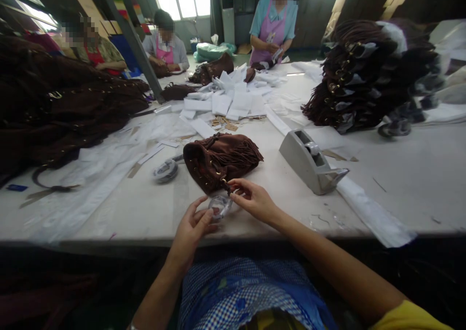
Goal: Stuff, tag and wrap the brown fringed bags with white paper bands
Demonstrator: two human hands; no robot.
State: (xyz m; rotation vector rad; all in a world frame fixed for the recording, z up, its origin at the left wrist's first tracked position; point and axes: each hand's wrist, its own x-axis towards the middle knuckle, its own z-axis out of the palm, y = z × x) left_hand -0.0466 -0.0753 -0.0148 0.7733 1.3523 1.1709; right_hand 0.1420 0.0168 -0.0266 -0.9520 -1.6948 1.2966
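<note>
A dark brown fringed handbag [222, 157] lies on its side in front of me, its opening with gold eyelets turned toward the left. My left hand [196, 223] has its fingers curled around a coil wrapped in clear plastic [220, 205], just below the bag's mouth. With thumb and fingertips, my right hand [253, 199] pinches a short dark strap [227, 188] by the metal ring at the bag's edge. To the left of the bag rests another plastic-wrapped coil [165, 171], joined to a dark strap.
A grey tape dispenser [309, 162] stands to the right. Brown bags pile up at left [61, 107] and right [364, 77]. White paper pieces [233, 99] heap in the middle, plastic sleeves [98, 189] lie left. Several people work across the table [262, 213].
</note>
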